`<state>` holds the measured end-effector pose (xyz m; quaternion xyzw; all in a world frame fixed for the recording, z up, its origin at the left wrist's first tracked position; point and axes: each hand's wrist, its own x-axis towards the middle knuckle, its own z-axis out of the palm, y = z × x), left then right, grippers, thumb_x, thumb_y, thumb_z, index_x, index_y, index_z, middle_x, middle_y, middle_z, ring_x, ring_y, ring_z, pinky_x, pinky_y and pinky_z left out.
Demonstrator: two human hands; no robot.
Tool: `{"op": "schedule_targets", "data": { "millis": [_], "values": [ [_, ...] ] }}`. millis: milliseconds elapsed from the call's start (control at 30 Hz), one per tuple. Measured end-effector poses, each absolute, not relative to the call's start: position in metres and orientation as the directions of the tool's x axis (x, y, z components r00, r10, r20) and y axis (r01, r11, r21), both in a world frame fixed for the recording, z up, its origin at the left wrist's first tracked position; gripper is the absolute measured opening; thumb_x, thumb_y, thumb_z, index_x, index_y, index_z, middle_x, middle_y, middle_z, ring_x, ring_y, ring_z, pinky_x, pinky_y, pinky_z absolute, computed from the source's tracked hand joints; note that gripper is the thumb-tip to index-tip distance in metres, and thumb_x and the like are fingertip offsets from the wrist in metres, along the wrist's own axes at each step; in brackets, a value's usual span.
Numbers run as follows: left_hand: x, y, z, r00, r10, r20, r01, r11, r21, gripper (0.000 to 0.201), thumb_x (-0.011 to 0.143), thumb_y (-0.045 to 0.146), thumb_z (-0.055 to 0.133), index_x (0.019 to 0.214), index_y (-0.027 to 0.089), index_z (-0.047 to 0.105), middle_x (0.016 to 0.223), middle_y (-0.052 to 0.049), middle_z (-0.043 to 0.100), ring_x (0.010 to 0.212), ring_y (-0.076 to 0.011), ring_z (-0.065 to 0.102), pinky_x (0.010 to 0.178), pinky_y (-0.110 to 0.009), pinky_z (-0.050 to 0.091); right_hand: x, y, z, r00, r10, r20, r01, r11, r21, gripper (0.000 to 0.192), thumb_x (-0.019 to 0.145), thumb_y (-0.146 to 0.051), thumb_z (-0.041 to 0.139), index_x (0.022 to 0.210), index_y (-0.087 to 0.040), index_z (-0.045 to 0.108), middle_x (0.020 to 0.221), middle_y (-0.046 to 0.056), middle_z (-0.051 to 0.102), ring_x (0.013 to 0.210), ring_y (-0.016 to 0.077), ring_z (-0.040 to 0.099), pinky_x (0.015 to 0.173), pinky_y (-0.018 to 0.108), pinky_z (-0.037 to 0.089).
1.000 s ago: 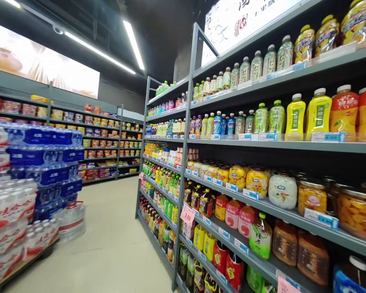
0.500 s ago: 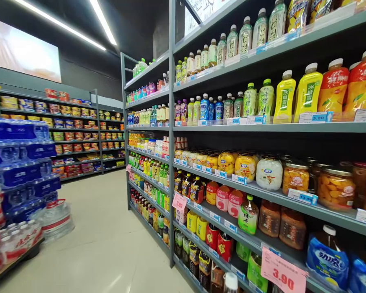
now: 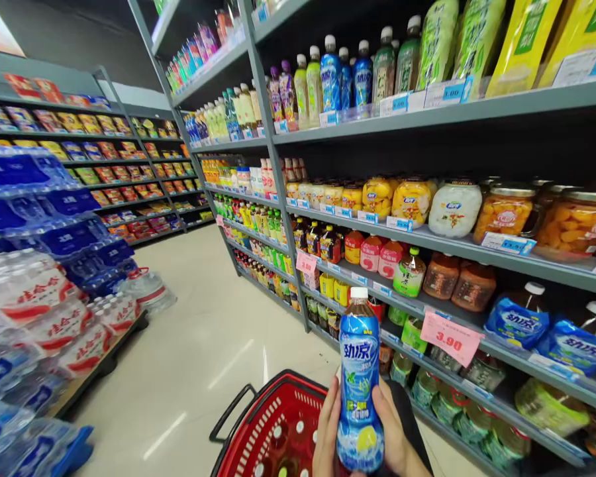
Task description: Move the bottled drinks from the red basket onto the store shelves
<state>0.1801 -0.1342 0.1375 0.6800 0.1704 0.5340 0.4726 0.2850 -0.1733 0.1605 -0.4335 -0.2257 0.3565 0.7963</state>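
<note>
Holding one blue bottle [image 3: 359, 384] upright, white cap on, just above one red basket [image 3: 273, 424]: left hand [image 3: 328, 430] and right hand [image 3: 395, 434] both closed around its lower half. Beyond, to the right: one pink price tag [image 3: 450, 338] reading 3.90, two similar blue-labelled bottles [image 3: 519, 319] lying on grey shelving [image 3: 477, 252].
</note>
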Motion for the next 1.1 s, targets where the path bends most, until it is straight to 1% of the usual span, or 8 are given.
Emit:
{"op": "schedule_targets", "data": {
  "millis": [100,233,333,600,733,967,1033,1100],
  "values": [
    [0.181,-0.141,0.140,0.319,0.729,0.606,-0.370,-0.492,0.788,0.073,0.095,0.074,0.056,0.157,0.036,0.049,0.169,-0.010,0.039,0.155,-0.0396,0.038,0.123,-0.055,0.041,0.281,-0.172,0.169,0.621,0.782,0.048,-0.410,0.377,-0.830,0.047,0.090,-0.064,0.072,0.124,-0.032,0.077,0.128,0.009,0.076,0.127,0.0284,0.068,0.114,0.046,0.053],
    [0.175,-0.148,0.146,0.292,0.748,0.596,-0.368,-0.488,0.792,0.073,0.096,0.070,0.060,0.156,0.030,0.052,0.168,-0.014,0.040,0.154,-0.0387,0.039,0.121,-0.050,0.045,0.276,-0.176,0.180,0.586,0.809,0.049,-0.429,0.361,-0.828,0.048,0.090,-0.065,0.073,0.124,-0.031,0.077,0.129,0.007,0.075,0.126,0.0287,0.068,0.111,0.044,0.054],
    [0.171,-0.150,0.148,0.304,0.746,0.593,-0.365,-0.483,0.796,0.073,0.096,0.068,0.061,0.157,0.030,0.051,0.169,-0.014,0.038,0.156,-0.0385,0.036,0.122,-0.050,0.044,0.275,-0.178,0.183,0.562,0.826,0.044,-0.442,0.345,-0.828,0.051,0.089,-0.067,0.073,0.123,-0.030,0.077,0.132,0.007,0.074,0.122,0.0296,0.070,0.108,0.045,0.056],
    [0.168,-0.148,0.147,0.328,0.722,0.609,-0.334,-0.514,0.790,0.075,0.095,0.072,0.060,0.158,0.032,0.050,0.169,-0.013,0.038,0.156,-0.0377,0.035,0.124,-0.050,0.042,0.275,-0.180,0.185,0.577,0.816,0.036,-0.429,0.340,-0.836,0.053,0.088,-0.069,0.073,0.119,-0.027,0.078,0.127,0.008,0.077,0.120,0.0316,0.071,0.107,0.044,0.056],
    [0.166,-0.143,0.137,0.328,0.714,0.619,-0.323,-0.531,0.783,0.076,0.096,0.072,0.059,0.158,0.029,0.049,0.169,-0.015,0.038,0.155,-0.0395,0.036,0.123,-0.052,0.042,0.275,-0.180,0.184,0.577,0.816,0.039,-0.425,0.341,-0.839,0.051,0.087,-0.067,0.074,0.119,-0.027,0.078,0.127,0.008,0.077,0.121,0.0314,0.070,0.109,0.044,0.055],
    [0.160,-0.127,0.116,0.384,0.600,0.702,-0.298,-0.639,0.709,0.079,0.099,0.062,0.063,0.163,0.021,0.041,0.169,-0.022,0.034,0.155,-0.0403,0.036,0.120,-0.052,0.046,0.272,-0.178,0.186,0.623,0.782,-0.004,-0.428,0.337,-0.838,0.052,0.084,-0.067,0.077,0.115,-0.026,0.079,0.126,0.008,0.077,0.124,0.0323,0.068,0.116,0.048,0.049],
    [0.161,-0.129,0.118,0.371,0.596,0.713,-0.302,-0.648,0.699,0.078,0.098,0.061,0.065,0.162,0.022,0.042,0.168,-0.023,0.035,0.154,-0.0416,0.038,0.118,-0.053,0.048,0.273,-0.177,0.180,0.640,0.768,0.003,-0.415,0.349,-0.840,0.052,0.085,-0.066,0.077,0.117,-0.026,0.079,0.124,0.009,0.077,0.124,0.0327,0.068,0.116,0.049,0.049],
    [0.164,-0.132,0.120,0.327,0.628,0.706,-0.302,-0.638,0.708,0.077,0.096,0.064,0.065,0.160,0.024,0.046,0.165,-0.022,0.041,0.151,-0.0422,0.043,0.115,-0.053,0.051,0.278,-0.178,0.168,0.629,0.778,-0.002,-0.421,0.338,-0.842,0.051,0.086,-0.065,0.076,0.118,-0.026,0.079,0.123,0.010,0.077,0.123,0.0324,0.069,0.114,0.049,0.051]
  ]
}}
